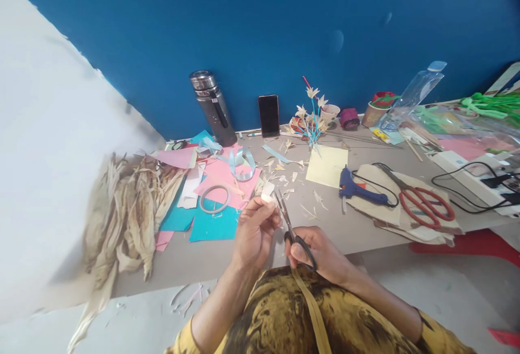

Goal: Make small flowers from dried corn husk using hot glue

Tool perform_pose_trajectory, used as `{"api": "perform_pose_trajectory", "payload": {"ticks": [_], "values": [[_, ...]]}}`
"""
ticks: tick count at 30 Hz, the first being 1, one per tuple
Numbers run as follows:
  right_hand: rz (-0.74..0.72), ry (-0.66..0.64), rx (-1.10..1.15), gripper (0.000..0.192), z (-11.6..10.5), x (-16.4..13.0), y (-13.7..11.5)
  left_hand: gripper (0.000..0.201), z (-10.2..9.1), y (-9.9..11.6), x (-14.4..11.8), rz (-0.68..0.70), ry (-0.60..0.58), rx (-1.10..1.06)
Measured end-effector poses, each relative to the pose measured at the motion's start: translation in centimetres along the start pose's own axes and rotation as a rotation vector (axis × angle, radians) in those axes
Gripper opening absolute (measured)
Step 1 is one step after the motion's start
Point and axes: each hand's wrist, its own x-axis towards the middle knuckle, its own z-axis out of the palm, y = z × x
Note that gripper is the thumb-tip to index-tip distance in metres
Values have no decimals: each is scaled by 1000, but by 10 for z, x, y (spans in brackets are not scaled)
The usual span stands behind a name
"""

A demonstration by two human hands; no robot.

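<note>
My left hand (257,230) pinches a small pale piece (267,198), which looks like dried husk; most of it is hidden by the fingers. Black-handled scissors (289,223) are in my right hand (316,251), their blades pointing up and slightly parted beside my left fingertips. Small cream scraps (293,176) lie scattered on the table just beyond both hands. Behind them stands a bunch of pale star-shaped flowers on blue stems (314,110). A bundle of dried husks (138,208) hangs over the table's left front edge.
Left of my hands are a tape roll (214,199), blue paper (213,224) and a ribbon coil (242,163). A flask (213,107) and phone (268,116) stand by the wall. At right lie a glue gun (361,190), red-handled scissors (426,205) and a power strip (467,181).
</note>
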Motion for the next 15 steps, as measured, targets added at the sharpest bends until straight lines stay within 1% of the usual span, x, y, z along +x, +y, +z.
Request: {"api": "perform_pose_trajectory", "payload": {"ticks": [6,15], "values": [[26,8,-23,65,1,0,-1,25,1,2,-1,-12,51,75],[67,32,-19,61,1,0,4,21,5,2,-1,47,77,156]]}}
